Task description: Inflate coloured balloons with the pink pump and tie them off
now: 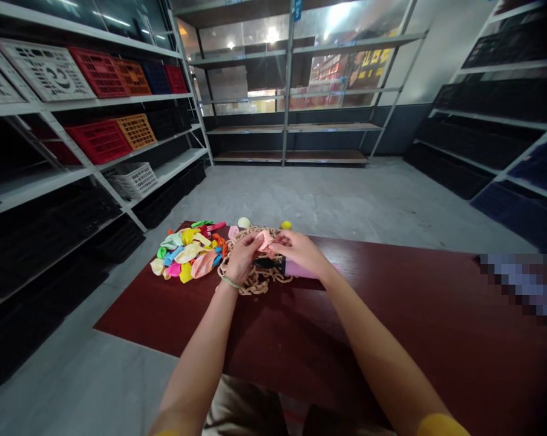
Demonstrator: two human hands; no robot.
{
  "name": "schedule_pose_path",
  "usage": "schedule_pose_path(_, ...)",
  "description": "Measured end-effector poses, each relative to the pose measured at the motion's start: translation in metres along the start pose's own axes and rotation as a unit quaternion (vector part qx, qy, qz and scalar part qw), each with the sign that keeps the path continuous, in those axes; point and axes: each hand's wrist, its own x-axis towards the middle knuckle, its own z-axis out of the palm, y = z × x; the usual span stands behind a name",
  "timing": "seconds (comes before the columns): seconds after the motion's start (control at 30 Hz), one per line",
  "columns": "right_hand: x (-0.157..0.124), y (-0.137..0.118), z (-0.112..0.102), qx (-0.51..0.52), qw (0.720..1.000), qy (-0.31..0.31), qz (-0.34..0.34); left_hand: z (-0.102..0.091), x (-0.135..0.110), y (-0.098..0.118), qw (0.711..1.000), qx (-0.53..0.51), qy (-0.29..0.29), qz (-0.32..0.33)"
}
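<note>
Pink latex balloon (265, 240), limp, light, stretchy, pinched between fingertips of left hand (241, 258) and right hand (299, 251), above tan balloon chain (255, 280); neck surest hold. Black-and-pink balloon pump (280, 266) just below right hand.

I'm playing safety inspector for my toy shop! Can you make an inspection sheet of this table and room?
surface: dark red table
job's things: pale pink balloon, heap of colourful balloons, tan balloon chain, pink-and-black cylinder
clutter: pixelated blurry object at the table's right edge
hands: left hand and right hand both pinch the pale pink balloon
cables: nothing seen
surroundings: metal shelves holding plastic crates
</note>
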Motion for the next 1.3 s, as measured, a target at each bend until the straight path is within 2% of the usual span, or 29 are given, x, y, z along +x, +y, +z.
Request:
schedule_pose_path(0.1, 0.002, 0.003, 0.001, 0.037, 0.999, 0.02, -0.005, -0.001, 0.002, -0.004, 0.999, 0.009, -0.009, 0.034)
schedule_pose_path(0.23, 0.004, 0.005, -0.001, 0.048, 0.998, 0.047, -0.01, 0.0, 0.003, -0.006, 0.997, 0.023, 0.007, 0.067)
schedule_pose_path(0.33, 0.003, 0.0, -0.005, 0.034, 0.997, 0.058, -0.025, 0.002, 0.002, -0.006, 0.999, -0.008, 0.004, 0.051)
schedule_pose_path(0.6, 0.0, -0.013, -0.012, 0.024, 0.995, 0.029, -0.096, 0.005, 0.001, -0.011, 0.999, -0.048, -0.001, 0.021)
schedule_pose_path(0.67, 0.0, -0.015, -0.013, 0.005, 0.994, 0.041, -0.098, 0.008, -0.002, -0.01, 0.998, -0.055, -0.012, 0.007)
schedule_pose_path(0.73, -0.002, -0.017, -0.016, -0.008, 0.993, 0.067, -0.092, 0.012, -0.006, -0.009, 0.996, -0.071, -0.042, -0.025)
schedule_pose_path(0.87, -0.005, -0.019, -0.024, 0.021, 0.995, 0.075, -0.058, 0.021, -0.015, -0.007, 0.977, -0.07, -0.16, -0.118)
schedule_pose_path(0.97, -0.005, -0.017, -0.03, 0.054, 0.995, 0.073, -0.037, 0.023, -0.021, -0.007, 0.964, -0.038, -0.222, -0.143)
schedule_pose_path(1.1, -0.003, -0.009, -0.033, 0.05, 0.995, 0.083, -0.032, 0.02, -0.024, -0.006, 0.948, -0.012, -0.267, -0.172)
schedule_pose_path(1.2, -0.003, -0.004, -0.036, 0.025, 0.993, 0.118, -0.015, 0.018, -0.022, -0.008, 0.948, -0.021, -0.26, -0.184)
schedule_pose_path(1.3, -0.005, 0.001, -0.045, -0.04, 0.983, 0.182, 0.007, 0.017, -0.017, -0.008, 0.967, -0.077, -0.179, -0.164)
